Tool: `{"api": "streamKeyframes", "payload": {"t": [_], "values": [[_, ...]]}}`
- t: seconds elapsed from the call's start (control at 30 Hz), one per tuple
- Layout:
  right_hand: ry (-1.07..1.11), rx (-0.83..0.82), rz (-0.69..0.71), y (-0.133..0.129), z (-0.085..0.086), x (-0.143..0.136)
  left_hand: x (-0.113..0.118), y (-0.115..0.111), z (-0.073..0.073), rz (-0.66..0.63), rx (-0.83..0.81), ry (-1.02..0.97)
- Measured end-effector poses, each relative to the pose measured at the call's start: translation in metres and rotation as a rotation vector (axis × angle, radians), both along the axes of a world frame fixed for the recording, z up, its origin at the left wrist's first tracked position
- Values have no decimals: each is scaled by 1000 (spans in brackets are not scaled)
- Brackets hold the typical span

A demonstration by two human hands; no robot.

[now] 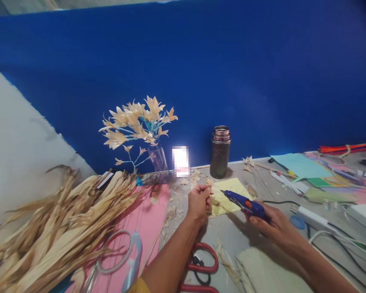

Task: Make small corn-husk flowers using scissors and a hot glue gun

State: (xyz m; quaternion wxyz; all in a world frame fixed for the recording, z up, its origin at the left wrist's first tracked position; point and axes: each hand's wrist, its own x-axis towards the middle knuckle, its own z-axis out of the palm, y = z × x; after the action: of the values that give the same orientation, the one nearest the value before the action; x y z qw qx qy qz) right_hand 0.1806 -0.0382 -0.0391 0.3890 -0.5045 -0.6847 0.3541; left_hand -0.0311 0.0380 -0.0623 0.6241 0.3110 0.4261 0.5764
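Observation:
My right hand (271, 224) is wrapped round a blue hot glue gun (244, 203) with an orange part, its tip aimed left. Just left of that tip, my left hand (199, 199) pinches a small pale husk flower (209, 183) between thumb and fingers. The nozzle and the flower look apart. Beneath both lies a yellow sheet (232, 191) on the grey table. At the back left, a glass vase (157, 156) holds a bunch of cream husk flowers (140, 118) on blue stems.
Dried corn husks (55, 228) heap over pink paper (152, 211) at left. Red-handled scissors (205, 258) lie near my left forearm. A dark open flask (220, 152) stands at the back. Coloured papers (301, 165), a white power strip (314, 217) and cables crowd the right.

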Motion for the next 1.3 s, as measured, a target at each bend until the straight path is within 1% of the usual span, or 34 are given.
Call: {"api": "streamKeyframes", "payload": {"t": [0.2, 0.3, 0.37, 0.5, 0.57, 0.63, 0.7, 0.77, 0.83, 0.9, 1.0, 1.03, 1.1, 1.2, 1.3], "values": [[20, -64, 36, -3, 0, -7, 1, -2, 0, -19, -5, -15], [-30, -52, 5, -1, -1, -5, 0, -1, 0, -23, -10, -29], [-125, -26, -23, 2, -1, -4, -1, -1, 0, -24, -11, -43], [-441, -17, -101, 6, -3, -1, -2, -1, 3, -61, -5, -81], [-562, -9, -135, 6, -6, 1, -1, -3, 7, -87, 2, -102], [-612, -1, -137, 7, -10, 6, 1, -6, 12, -115, 7, -124], [-585, 25, -109, 8, -12, 11, 3, -9, 17, -144, 8, -148], [-480, 64, -74, 9, -10, 14, 5, -13, 22, -176, 7, -171], [-317, 76, -70, 10, -5, 11, 10, -18, 27, -203, 7, -192], [-105, 23, -112, 9, 3, 1, 16, -23, 31, -209, 9, -218], [310, -95, -201, 7, 10, -25, 27, -33, 36, -169, -2, -256], [432, -113, -231, 6, 10, -34, 30, -37, 38, -150, -6, -262], [608, -132, -273, 6, 8, -50, 38, -44, 40, -114, -4, -264], [836, -155, -274, 6, 5, -66, 46, -52, 43, -77, 28, -244], [992, -135, -249, 5, 5, -74, 51, -56, 46, -58, 65, -228]]}}
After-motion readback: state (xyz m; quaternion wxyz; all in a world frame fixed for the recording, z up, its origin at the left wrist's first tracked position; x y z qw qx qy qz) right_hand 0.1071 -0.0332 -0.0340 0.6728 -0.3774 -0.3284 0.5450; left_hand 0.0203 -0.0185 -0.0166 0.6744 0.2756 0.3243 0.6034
